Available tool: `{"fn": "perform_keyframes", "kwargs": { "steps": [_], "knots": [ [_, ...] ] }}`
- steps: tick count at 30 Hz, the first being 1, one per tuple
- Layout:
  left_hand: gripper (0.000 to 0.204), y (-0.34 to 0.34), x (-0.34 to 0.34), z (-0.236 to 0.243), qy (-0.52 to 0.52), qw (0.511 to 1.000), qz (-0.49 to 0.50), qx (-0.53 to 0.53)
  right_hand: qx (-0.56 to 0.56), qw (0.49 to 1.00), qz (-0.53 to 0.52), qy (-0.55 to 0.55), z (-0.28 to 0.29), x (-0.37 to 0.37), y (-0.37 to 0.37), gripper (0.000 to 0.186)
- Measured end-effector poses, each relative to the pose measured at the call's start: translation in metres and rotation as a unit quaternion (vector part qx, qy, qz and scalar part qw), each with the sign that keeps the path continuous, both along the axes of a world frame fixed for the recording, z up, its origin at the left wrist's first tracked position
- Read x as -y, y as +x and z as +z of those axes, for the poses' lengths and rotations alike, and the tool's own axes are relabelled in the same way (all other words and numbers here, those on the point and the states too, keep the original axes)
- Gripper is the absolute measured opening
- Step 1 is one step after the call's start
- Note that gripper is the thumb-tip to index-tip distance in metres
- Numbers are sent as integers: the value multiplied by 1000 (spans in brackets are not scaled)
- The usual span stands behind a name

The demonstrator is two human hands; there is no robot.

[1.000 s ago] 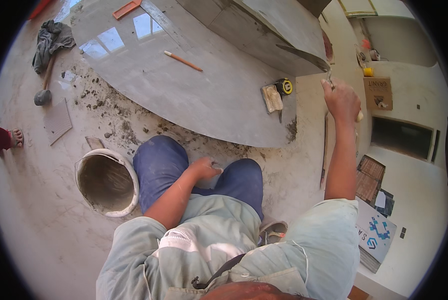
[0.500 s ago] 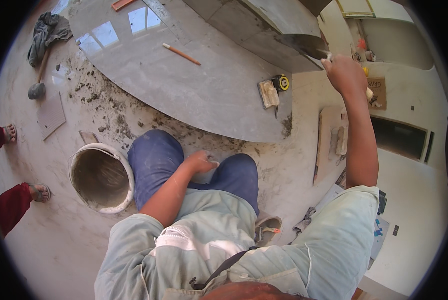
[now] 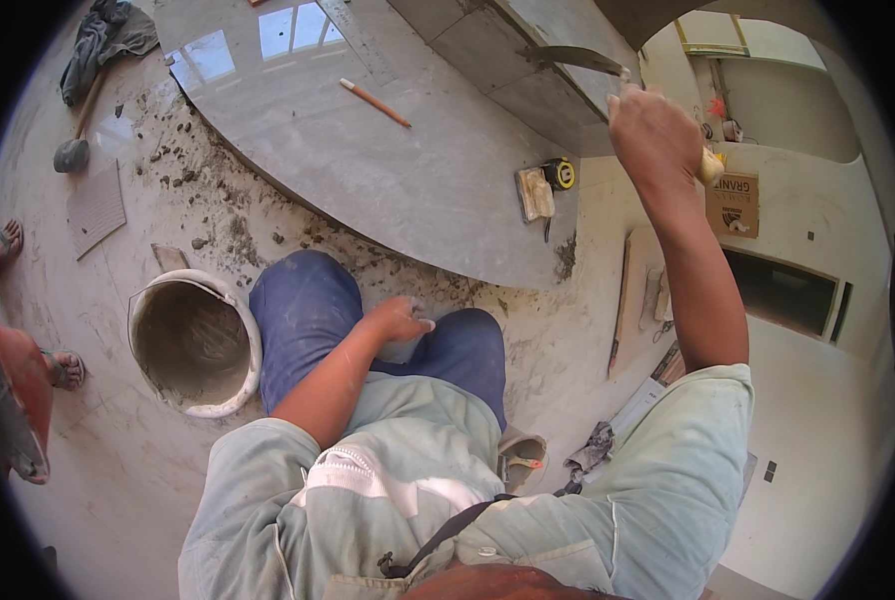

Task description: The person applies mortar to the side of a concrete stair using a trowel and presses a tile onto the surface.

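My right hand (image 3: pixel 654 128) is raised far out to the upper right, closed on the yellow handle of a trowel (image 3: pixel 580 58) whose metal blade points left over the grey tiles. My left hand (image 3: pixel 400 320) rests between my knees on my blue trousers, fingers loosely curled, holding nothing that I can see. A large glossy grey tile (image 3: pixel 368 150) lies on the floor in front of my knees, with clumps of mortar along its near edge.
A mortar-crusted bucket (image 3: pixel 194 342) stands left of my left knee. On the tile lie a pencil (image 3: pixel 375 102), a tape measure (image 3: pixel 562 174) and a sponge (image 3: pixel 534 193). A mallet (image 3: pixel 72 150) and cloth lie far left. Another person's sandalled feet (image 3: pixel 64 368) stand at the left edge.
My right hand has risen higher and farther forward, bringing the trowel into view. The view has tilted, so the bucket and tile sit lower and another person's feet show at the left.
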State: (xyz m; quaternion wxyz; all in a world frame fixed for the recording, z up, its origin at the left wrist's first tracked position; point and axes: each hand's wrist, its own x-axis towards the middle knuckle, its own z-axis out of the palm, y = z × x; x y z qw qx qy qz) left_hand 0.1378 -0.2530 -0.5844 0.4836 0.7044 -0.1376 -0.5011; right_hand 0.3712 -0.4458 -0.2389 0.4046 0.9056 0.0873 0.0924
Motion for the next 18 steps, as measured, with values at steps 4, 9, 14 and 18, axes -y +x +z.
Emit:
{"fn": "perform_keyframes", "kwargs": {
  "steps": [4, 9, 14, 18],
  "knots": [
    [68, 3, -3, 0, 1, 1000, 3, 3, 27, 999, 31, 28, -7, -22, 1, 33],
    [68, 6, -4, 8, 4, 1000, 0, 5, -64, 991, -107, 51, 29, 1, -19, 36],
    [67, 4, -3, 8, 10, 1000, 6, -5, -63, 988, -142, 2, 47, 55, -19, 36],
    [66, -1, 2, -1, 17, 1000, -6, -5, -83, 990, -113, -3, 46, 54, -2, 36]
  ]
}}
